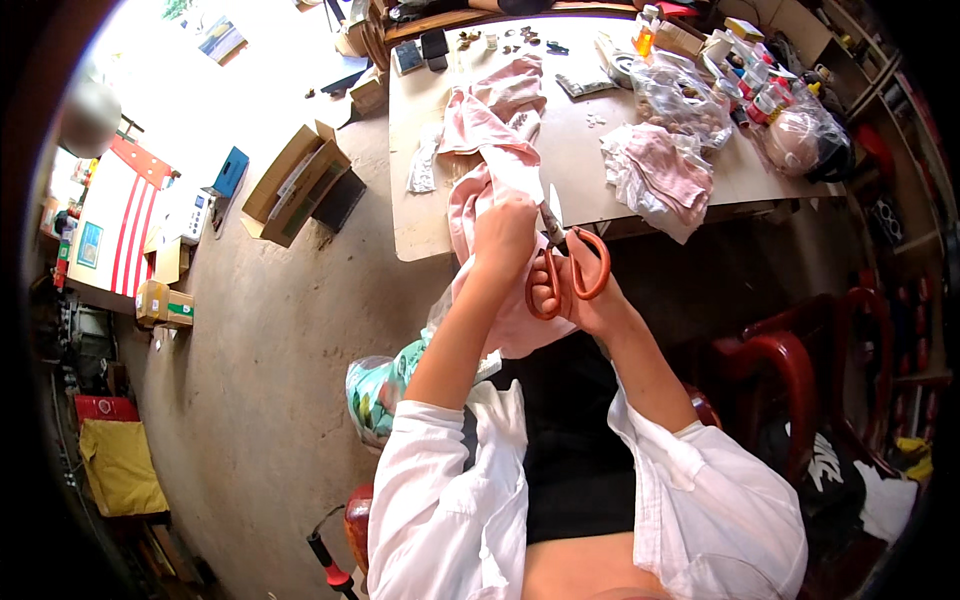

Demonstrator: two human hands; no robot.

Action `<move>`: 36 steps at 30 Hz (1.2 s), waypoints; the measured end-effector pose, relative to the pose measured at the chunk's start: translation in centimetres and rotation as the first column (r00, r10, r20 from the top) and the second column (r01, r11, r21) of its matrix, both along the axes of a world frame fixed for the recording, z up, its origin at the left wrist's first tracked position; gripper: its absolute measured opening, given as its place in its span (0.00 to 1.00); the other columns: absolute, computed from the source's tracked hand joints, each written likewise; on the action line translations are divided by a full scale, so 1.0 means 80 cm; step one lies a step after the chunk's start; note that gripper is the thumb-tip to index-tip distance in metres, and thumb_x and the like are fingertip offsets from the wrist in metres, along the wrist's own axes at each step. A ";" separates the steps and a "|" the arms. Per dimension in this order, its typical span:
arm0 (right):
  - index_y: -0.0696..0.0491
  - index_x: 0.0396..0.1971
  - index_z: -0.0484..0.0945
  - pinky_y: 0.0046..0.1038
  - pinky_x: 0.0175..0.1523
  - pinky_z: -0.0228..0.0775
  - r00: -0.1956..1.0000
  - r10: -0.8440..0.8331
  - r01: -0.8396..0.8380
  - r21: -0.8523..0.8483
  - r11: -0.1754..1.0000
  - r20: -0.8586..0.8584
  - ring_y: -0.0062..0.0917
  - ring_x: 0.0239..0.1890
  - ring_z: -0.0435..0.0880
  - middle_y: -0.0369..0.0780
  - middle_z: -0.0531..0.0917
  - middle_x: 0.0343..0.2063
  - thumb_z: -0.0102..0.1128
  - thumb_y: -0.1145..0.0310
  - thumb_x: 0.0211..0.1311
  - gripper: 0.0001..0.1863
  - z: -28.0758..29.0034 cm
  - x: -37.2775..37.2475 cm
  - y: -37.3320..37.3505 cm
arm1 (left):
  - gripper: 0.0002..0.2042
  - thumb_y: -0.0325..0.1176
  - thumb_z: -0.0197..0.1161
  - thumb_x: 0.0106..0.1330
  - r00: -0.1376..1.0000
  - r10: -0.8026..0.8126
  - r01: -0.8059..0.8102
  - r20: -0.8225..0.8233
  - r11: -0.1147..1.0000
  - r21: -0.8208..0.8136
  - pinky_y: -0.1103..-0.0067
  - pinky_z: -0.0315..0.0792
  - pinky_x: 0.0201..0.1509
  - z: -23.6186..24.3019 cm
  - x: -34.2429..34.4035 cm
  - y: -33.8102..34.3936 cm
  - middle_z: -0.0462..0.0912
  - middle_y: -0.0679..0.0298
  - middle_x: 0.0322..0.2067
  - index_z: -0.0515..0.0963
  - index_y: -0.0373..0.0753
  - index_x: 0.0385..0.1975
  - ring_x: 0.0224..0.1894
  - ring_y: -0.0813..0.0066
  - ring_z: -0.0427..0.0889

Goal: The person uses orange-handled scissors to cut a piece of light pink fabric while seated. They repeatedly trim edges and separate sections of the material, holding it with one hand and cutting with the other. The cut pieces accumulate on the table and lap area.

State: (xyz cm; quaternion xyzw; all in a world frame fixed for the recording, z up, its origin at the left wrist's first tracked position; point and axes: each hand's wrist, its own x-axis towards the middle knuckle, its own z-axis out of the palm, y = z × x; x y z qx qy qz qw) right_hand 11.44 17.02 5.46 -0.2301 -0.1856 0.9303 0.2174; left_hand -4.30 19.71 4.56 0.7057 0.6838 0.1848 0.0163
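my left hand (pixel 505 232) is closed in a fist on the pink cloth (pixel 510 165), bunching it at the near edge of the table (pixel 575 150). my right hand (pixel 600 312) holds the scissors (pixel 557 237), fingers passed through the orange loops. their blades point toward the table's far side, just beside my left fist; i cannot tell whether they touch the cloth. nor can i tell whether my hands are over the table's rim or just short of it.

the cloth runs in folds from the far part of the table, comes across the near edge and hangs down in front of it toward my lap. a crumpled white strip (pixel 424 162) lies beside it, near the table's left edge. the tabletop shows as a pale stretch between the cloth and a bagged pink bundle (pixel 665 175), which overhangs the table's near edge to the right. beyond that bundle, farther onto the table, sits a clear bag of brown pieces (pixel 680 105).

left of the table, an upright cardboard box (pixel 290 190) stands well clear of my elbows, with floor (pixel 290 320) showing between. short of the table's near edge, dark red chairs (pixel 790 370) crowd my right side, and a green patterned bundle (pixel 385 390) sits by my left forearm.
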 end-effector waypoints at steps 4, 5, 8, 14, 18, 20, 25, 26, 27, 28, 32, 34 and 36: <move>0.57 0.37 0.70 0.38 0.48 0.73 0.981 0.023 -0.028 -0.023 0.999 -0.190 0.26 0.32 0.73 0.37 0.72 0.28 0.37 0.24 0.53 0.44 0.013 0.007 -0.005 | 0.07 0.30 0.54 0.57 0.999 -0.027 0.024 0.047 0.998 0.058 0.66 0.73 0.31 0.007 -0.001 -0.014 0.80 0.51 0.23 0.79 0.37 0.27 0.26 0.54 0.81; 0.57 0.38 0.70 0.42 0.51 0.73 0.970 0.034 -0.046 -0.043 0.998 -0.243 0.26 0.34 0.74 0.37 0.71 0.28 0.35 0.23 0.51 0.45 0.016 0.007 -0.004 | 0.07 0.31 0.54 0.57 0.997 -0.040 0.037 0.061 0.998 0.057 0.66 0.72 0.30 0.012 -0.002 -0.019 0.79 0.51 0.23 0.79 0.38 0.27 0.25 0.54 0.81; 0.56 0.38 0.68 0.36 0.45 0.72 0.969 0.015 -0.032 -0.066 0.997 -0.245 0.25 0.32 0.72 0.36 0.69 0.28 0.35 0.19 0.47 0.48 0.015 0.003 0.003 | 0.07 0.33 0.54 0.57 0.989 -0.121 0.121 0.090 0.993 0.014 0.65 0.71 0.28 0.022 -0.004 -0.032 0.79 0.52 0.21 0.77 0.39 0.24 0.25 0.54 0.80; 0.54 0.29 0.67 0.19 0.25 0.59 0.966 -0.019 -0.026 -0.170 0.985 -0.258 0.21 0.23 0.66 0.34 0.66 0.21 0.41 0.22 0.48 0.42 0.019 -0.017 0.006 | 0.05 0.32 0.54 0.54 0.990 -0.135 0.135 0.046 0.991 0.000 0.69 0.72 0.27 0.050 -0.006 -0.057 0.79 0.57 0.19 0.75 0.39 0.23 0.23 0.59 0.80; 0.52 0.23 0.65 0.14 0.17 0.50 0.977 -0.175 0.139 -0.255 0.957 -0.125 0.15 0.15 0.59 0.30 0.62 0.16 0.41 0.28 0.55 0.36 -0.004 -0.026 0.012 | 0.04 0.31 0.54 0.55 0.986 -0.164 0.163 0.042 0.987 0.012 0.69 0.72 0.28 0.059 -0.004 -0.074 0.79 0.58 0.20 0.74 0.40 0.25 0.24 0.59 0.81; 0.52 0.20 0.65 0.13 0.12 0.45 0.966 -0.254 0.236 -0.250 0.939 -0.042 0.13 0.10 0.55 0.27 0.60 0.14 0.40 0.31 0.59 0.34 -0.015 -0.024 0.018 | 0.05 0.31 0.53 0.57 0.988 -0.151 0.151 0.018 0.988 -0.006 0.68 0.71 0.27 0.051 -0.002 -0.080 0.79 0.58 0.22 0.75 0.42 0.29 0.26 0.58 0.80; 0.54 0.24 0.65 0.13 0.16 0.50 0.973 -0.227 0.215 -0.218 0.952 -0.033 0.14 0.14 0.58 0.30 0.62 0.17 0.38 0.30 0.59 0.35 -0.026 -0.006 0.026 | 0.05 0.28 0.54 0.54 0.981 -0.148 0.145 0.123 0.989 0.033 0.69 0.71 0.29 0.040 -0.008 -0.104 0.79 0.59 0.23 0.75 0.41 0.30 0.27 0.58 0.80; 0.54 0.25 0.65 0.13 0.17 0.51 0.977 -0.214 0.206 -0.247 0.947 -0.009 0.15 0.15 0.59 0.31 0.62 0.19 0.39 0.30 0.58 0.36 -0.016 -0.007 0.020 | 0.04 0.28 0.55 0.54 0.979 -0.139 0.133 0.151 0.990 0.050 0.69 0.72 0.29 0.039 -0.010 -0.111 0.80 0.60 0.23 0.74 0.41 0.29 0.27 0.59 0.80; 0.54 0.26 0.64 0.14 0.18 0.52 0.979 -0.199 0.182 -0.276 0.944 -0.038 0.15 0.17 0.59 0.32 0.63 0.20 0.39 0.29 0.57 0.37 -0.005 -0.005 0.016 | 0.05 0.28 0.55 0.54 0.976 -0.130 0.123 0.175 0.991 0.049 0.69 0.72 0.29 0.040 -0.010 -0.116 0.80 0.60 0.23 0.74 0.41 0.29 0.27 0.59 0.80; 0.55 0.27 0.64 0.14 0.19 0.53 0.981 -0.182 0.152 -0.301 0.941 -0.073 0.16 0.19 0.60 0.32 0.63 0.22 0.38 0.27 0.56 0.37 0.008 -0.005 0.013 | 0.05 0.27 0.55 0.53 0.974 -0.118 0.110 0.192 0.993 0.051 0.69 0.72 0.29 0.042 -0.010 -0.120 0.80 0.60 0.24 0.75 0.41 0.30 0.27 0.58 0.80; 0.55 0.27 0.64 0.16 0.22 0.54 0.975 -0.114 0.064 -0.254 0.965 -0.190 0.19 0.23 0.61 0.33 0.62 0.24 0.34 0.24 0.53 0.40 0.013 0.007 0.005 | 0.10 0.28 0.56 0.52 0.967 -0.060 0.052 0.247 0.998 0.040 0.69 0.71 0.31 0.043 -0.014 -0.128 0.78 0.58 0.24 0.78 0.43 0.34 0.28 0.57 0.79; 0.53 0.25 0.64 0.16 0.21 0.55 0.983 -0.081 0.044 -0.213 0.976 -0.166 0.18 0.21 0.61 0.32 0.62 0.20 0.32 0.24 0.54 0.40 0.018 0.011 -0.002 | 0.09 0.28 0.56 0.53 0.980 -0.009 0.017 0.199 0.999 -0.037 0.68 0.71 0.34 0.045 -0.022 -0.132 0.78 0.57 0.26 0.78 0.41 0.35 0.33 0.56 0.79; 0.52 0.24 0.64 0.15 0.20 0.55 0.992 -0.064 0.042 -0.185 0.982 -0.112 0.17 0.19 0.61 0.31 0.61 0.19 0.31 0.24 0.54 0.39 0.015 0.012 -0.007 | 0.08 0.29 0.57 0.53 0.987 -0.011 0.021 0.159 0.998 -0.060 0.67 0.71 0.37 0.048 -0.024 -0.131 0.78 0.55 0.30 0.77 0.39 0.33 0.37 0.56 0.78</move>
